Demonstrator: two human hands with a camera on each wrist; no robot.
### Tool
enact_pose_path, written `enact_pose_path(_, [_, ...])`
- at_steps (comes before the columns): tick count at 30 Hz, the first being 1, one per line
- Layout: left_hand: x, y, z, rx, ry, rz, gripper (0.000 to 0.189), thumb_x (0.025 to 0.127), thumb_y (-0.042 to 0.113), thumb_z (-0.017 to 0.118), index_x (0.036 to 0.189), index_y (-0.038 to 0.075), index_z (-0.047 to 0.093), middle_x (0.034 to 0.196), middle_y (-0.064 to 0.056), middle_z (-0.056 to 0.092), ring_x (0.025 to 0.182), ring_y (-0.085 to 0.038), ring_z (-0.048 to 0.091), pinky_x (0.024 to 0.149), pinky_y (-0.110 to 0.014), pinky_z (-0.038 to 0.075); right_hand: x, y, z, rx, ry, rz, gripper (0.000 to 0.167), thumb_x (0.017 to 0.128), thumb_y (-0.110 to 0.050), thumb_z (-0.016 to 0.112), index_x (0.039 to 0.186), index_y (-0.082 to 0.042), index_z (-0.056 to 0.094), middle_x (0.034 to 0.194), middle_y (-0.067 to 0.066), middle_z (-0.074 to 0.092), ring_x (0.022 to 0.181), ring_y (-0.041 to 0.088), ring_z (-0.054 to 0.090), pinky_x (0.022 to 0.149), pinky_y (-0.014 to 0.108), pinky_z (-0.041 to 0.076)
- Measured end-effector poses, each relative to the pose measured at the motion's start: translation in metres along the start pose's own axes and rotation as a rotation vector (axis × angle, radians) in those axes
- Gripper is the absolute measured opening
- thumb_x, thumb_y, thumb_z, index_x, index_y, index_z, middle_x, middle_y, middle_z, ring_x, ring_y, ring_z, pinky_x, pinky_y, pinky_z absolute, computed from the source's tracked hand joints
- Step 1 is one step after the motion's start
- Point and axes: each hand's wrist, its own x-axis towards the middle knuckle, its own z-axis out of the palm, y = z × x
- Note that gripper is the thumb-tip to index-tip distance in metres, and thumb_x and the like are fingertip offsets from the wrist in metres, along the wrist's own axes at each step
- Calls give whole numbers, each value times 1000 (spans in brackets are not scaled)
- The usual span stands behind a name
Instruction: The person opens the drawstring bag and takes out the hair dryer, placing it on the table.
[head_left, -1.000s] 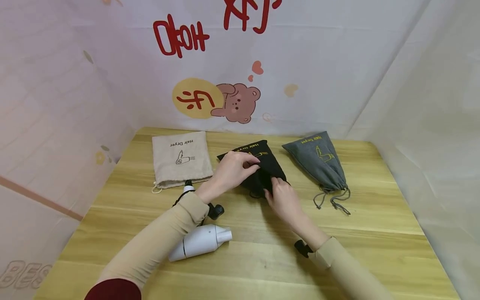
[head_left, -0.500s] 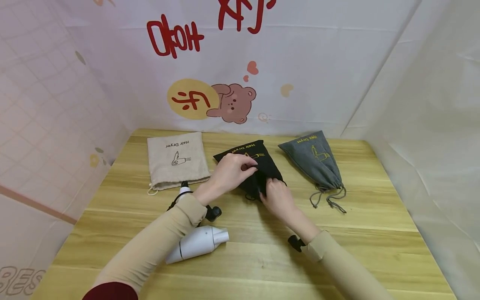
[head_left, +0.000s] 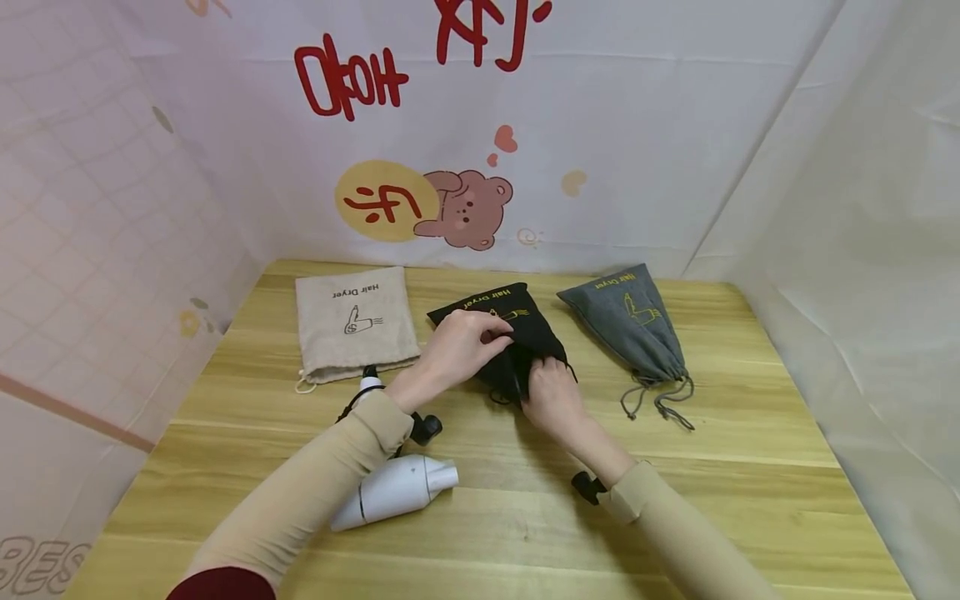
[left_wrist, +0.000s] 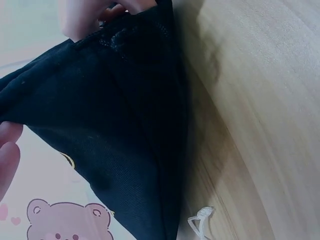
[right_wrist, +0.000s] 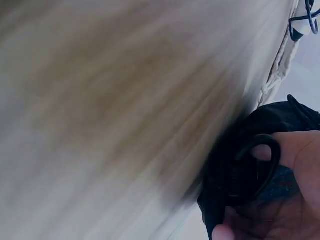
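Observation:
In the head view a black drawstring bag point(head_left: 542, 335) with yellow print lies at the table's middle back, its mouth towards me. My left hand point(head_left: 459, 348) pinches the upper edge of that mouth between thumb and finger and lifts it. The left wrist view shows the black cloth point(left_wrist: 110, 95) pulled taut. At the mouth's right side my right hand point(head_left: 557, 402) grips the bag, its fingertips hidden in the dark opening. Close up in the right wrist view, the thumb sits at a black loop point(right_wrist: 276, 156) beside the cloth.
A white hair dryer point(head_left: 393, 492) lies near my left forearm, which partly covers it. Behind it stands out a white piece with a black tip point(head_left: 370, 384). A beige bag point(head_left: 360, 325) lies at the back left, a grey drawstring bag point(head_left: 636, 325) at the back right.
The head view has shifted slightly, moving everything a little left in it. My right hand has turned slightly at the bag's mouth, while the left keeps its pinch.

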Motion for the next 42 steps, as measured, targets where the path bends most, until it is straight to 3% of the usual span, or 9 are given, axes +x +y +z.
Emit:
enact_pose_path(5, [0, -1, 2, -15, 23, 5, 18, 99, 17, 74, 112, 9, 82, 100, -5, 82, 81, -16, 74, 73, -29, 61, -1, 0, 0, 61, -15, 25, 35, 90, -17, 78, 103, 12, 64, 92, 28, 70, 84, 44, 72, 79, 52, 63])
enact_pose_path(10, [1, -3, 3, -21, 55, 7, 18, 98, 18, 74, 111, 9, 82, 99, -5, 82, 81, -16, 74, 73, -30, 61, 1, 1, -2, 177, -30, 91, 45, 98, -18, 66, 124, 18, 58, 105, 32, 67, 80, 42, 71, 71, 51, 62])
enact_pose_path(16, [4, -3, 7, -25, 47, -31, 19, 99, 21, 75, 113, 10, 82, 101, -4, 82, 81, -16, 72, 73, -31, 60, 1, 6, -3, 229, 37, 111, 42, 103, -21, 64, 123, 15, 61, 108, 33, 67, 89, 47, 72, 78, 55, 62])
enact_pose_path(25, [6, -4, 10, -46, 81, -44, 23, 97, 28, 77, 111, 11, 82, 102, -4, 83, 80, -16, 73, 73, -31, 61, -4, 2, -5, 212, 192, 48, 39, 103, -22, 66, 124, 10, 66, 105, 30, 72, 90, 52, 71, 83, 61, 60])
enact_pose_path(36, [5, -7, 10, -73, 70, -67, 19, 98, 26, 75, 109, 12, 82, 101, -4, 83, 80, -17, 73, 71, -30, 60, -13, -2, -11, 147, 265, -28, 39, 102, -19, 67, 127, 11, 66, 98, 24, 72, 67, 42, 70, 60, 52, 61])
enact_pose_path(42, [4, -6, 8, -64, 68, -70, 17, 99, 23, 74, 110, 12, 82, 100, -5, 82, 77, -16, 69, 67, -27, 55, -17, -3, -16, 160, 302, -62, 38, 100, -18, 70, 125, 10, 66, 96, 24, 72, 63, 42, 70, 55, 50, 61])
